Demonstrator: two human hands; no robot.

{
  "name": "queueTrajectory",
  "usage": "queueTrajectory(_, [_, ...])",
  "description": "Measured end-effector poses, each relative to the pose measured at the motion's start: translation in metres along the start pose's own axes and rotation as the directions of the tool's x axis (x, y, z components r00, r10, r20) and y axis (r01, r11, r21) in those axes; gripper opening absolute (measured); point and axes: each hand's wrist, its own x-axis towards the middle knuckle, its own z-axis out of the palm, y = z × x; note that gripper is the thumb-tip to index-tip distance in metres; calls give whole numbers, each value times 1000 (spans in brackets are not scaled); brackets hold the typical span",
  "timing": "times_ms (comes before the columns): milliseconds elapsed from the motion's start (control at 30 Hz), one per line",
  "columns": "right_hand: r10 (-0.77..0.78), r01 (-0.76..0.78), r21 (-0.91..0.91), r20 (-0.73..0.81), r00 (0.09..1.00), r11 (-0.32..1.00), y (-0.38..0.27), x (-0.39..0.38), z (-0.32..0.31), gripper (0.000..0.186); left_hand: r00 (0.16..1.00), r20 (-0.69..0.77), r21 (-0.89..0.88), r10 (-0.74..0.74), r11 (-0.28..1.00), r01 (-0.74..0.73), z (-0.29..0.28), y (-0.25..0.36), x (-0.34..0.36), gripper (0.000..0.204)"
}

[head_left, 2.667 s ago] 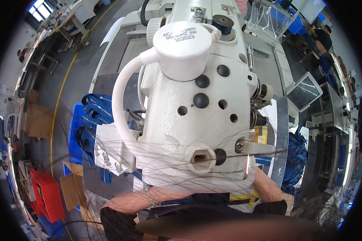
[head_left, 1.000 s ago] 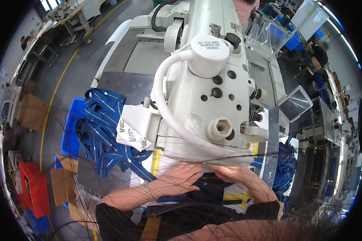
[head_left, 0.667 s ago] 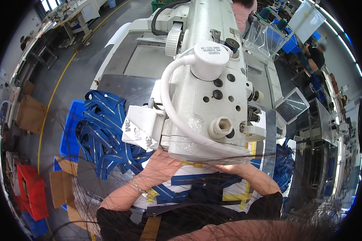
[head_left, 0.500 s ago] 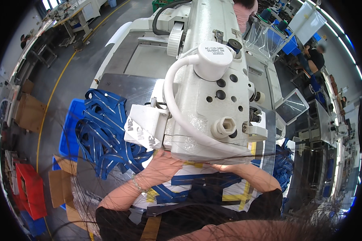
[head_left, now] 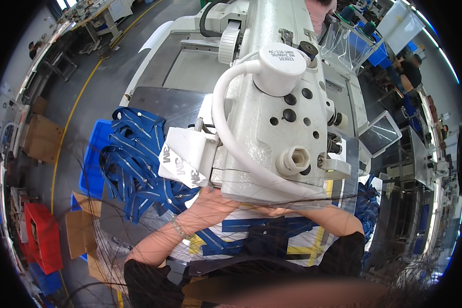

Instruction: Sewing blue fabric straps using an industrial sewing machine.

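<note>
A large white sewing machine (head_left: 256, 138) stands in front of me, its head covering the place where my hands meet. My left hand (head_left: 214, 206) reaches under the head's left front edge, with its fingers mostly hidden. From the right, my right hand (head_left: 273, 210) comes in beneath the front edge, and its fingers are hidden too. Whatever either hand touches there does not show. Just nearer than the hands, blue zipper strips (head_left: 292, 226) lie on a white work surface marked with yellow tape (head_left: 315, 244).
Left of the machine, a heap of blue zippers (head_left: 138, 169) spreads over the table by a blue bin (head_left: 95, 164). A second blue heap (head_left: 367, 205) lies at the right. An open cardboard box (head_left: 79, 236) and a red crate (head_left: 43, 238) are at lower left. A tablet-like screen (head_left: 381, 134) stands right.
My right hand has moved left, farther in beneath the machine head. My left hand stays at the head's left edge. The whole view has shifted slightly.
</note>
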Motion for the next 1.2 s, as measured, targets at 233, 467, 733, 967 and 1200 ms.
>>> queueTrajectory(233, [68,-72,81,55,996,994,1,-8,-15,43,1000,-15,-50,-7,999,6,1,-1,1,37])
queueTrajectory(467, [254,-310,277,220,942,909,4,-40,-40,46,991,134,-30,15,999,-11,2,-1,-2,38])
queueTrajectory(733, [276,-392,515,289,917,762,2,-38,-25,49,999,32,14,11,1000,-12,7,6,0,40])
queueTrajectory(967, [221,-266,532,149,964,803,2,-34,-14,45,1000,2,-15,-19,1000,19,11,3,-1,37])
queueTrajectory(1200, [18,-9,-70,118,993,997,-2,-36,-21,39,986,-166,-69,13,997,-25,18,-3,-1,33])
